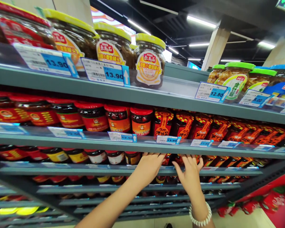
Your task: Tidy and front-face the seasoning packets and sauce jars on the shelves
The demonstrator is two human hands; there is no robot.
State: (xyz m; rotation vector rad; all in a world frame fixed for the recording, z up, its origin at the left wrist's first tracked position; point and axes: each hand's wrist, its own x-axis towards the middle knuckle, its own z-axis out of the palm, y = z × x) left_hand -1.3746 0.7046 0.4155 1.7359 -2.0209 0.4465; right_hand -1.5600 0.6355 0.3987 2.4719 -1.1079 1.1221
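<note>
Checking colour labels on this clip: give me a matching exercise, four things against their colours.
Things:
1 left top-shelf lid
2 right top-shelf lid
3 middle-shelf lid
4 bead bracelet

Colours:
A white
B red
C green
D yellow

Pairs: 1-D, 2-C, 3-B, 4-A

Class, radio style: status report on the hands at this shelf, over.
Left hand and right hand both open, holding nothing. Jars just behind them, contact unclear. Shelf rail close above the fingertips.
</note>
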